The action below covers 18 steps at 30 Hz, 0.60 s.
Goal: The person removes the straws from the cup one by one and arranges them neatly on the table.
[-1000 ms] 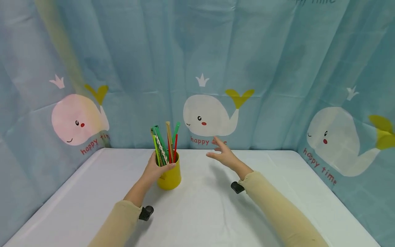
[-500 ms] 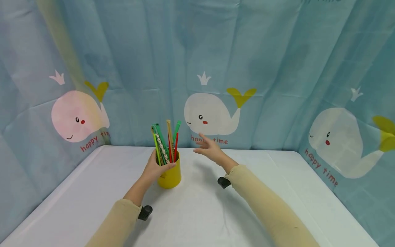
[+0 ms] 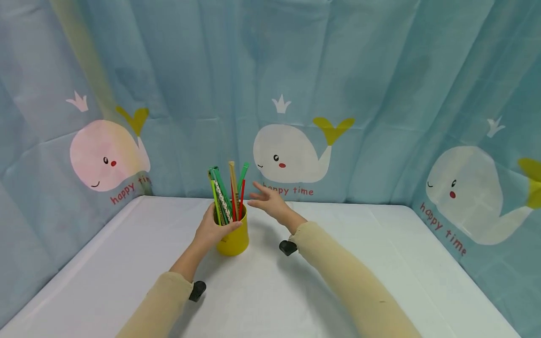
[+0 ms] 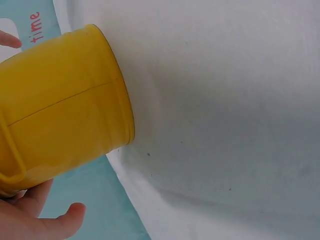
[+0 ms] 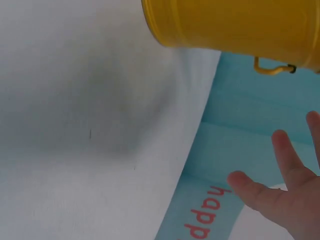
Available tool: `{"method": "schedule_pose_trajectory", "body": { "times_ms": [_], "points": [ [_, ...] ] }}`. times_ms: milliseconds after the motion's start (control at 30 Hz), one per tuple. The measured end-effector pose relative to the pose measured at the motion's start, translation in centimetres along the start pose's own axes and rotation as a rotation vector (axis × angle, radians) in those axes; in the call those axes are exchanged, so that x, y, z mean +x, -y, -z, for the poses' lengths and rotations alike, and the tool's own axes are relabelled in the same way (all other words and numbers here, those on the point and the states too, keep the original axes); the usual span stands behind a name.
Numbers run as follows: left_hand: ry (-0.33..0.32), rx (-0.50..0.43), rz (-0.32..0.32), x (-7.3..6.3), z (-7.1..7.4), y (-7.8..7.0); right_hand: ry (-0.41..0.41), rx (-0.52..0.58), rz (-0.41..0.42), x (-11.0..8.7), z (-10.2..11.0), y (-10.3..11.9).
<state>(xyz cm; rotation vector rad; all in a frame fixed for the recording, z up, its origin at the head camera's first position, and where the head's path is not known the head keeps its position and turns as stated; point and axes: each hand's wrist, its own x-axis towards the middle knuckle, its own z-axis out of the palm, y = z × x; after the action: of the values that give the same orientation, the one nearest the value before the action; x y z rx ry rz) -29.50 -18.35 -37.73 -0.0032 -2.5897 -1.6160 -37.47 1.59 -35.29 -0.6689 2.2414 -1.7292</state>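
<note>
A yellow cylindrical pot (image 3: 235,241) stands on the white table, with small loop handles on its sides, one handle (image 5: 272,70) showing in the right wrist view. Several long thin sticks (image 3: 226,197) stand upright in it, some green, others red, tan or black-and-white patterned. My left hand (image 3: 213,230) grips the pot at its rim, thumb across the front and fingers round the left side. To the right of the pot my right hand (image 3: 272,205) hovers above the table with fingers spread and holding nothing, fingertips close to the sticks.
The white tabletop (image 3: 270,300) reaches back to a blue curtain (image 3: 203,94) printed with whales, which also hangs along both sides. A black wrist camera (image 3: 288,247) sits below the right wrist, another black camera (image 3: 197,291) below the left.
My right hand has moved left toward the pot, its fingers staying spread. The left hand keeps its hold on the pot, which has stayed in place. The head view has shifted slightly.
</note>
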Motion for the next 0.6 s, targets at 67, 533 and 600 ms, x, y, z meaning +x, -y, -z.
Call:
{"method": "schedule_pose_trajectory", "body": {
  "times_ms": [67, 533, 600],
  "points": [
    [0.006, -0.005, -0.01, 0.0, 0.0, 0.0, -0.006, 0.008, -0.011, 0.3, -0.4, 0.0],
    [0.037, -0.048, -0.071, -0.5, 0.3, -0.3, -0.158, 0.066, -0.092, 1.9, -3.5, 0.4],
    [0.037, -0.054, -0.082, -0.3, 0.3, -0.3, -0.19, 0.074, -0.097, 2.1, -3.7, 0.5]
  ]
}}
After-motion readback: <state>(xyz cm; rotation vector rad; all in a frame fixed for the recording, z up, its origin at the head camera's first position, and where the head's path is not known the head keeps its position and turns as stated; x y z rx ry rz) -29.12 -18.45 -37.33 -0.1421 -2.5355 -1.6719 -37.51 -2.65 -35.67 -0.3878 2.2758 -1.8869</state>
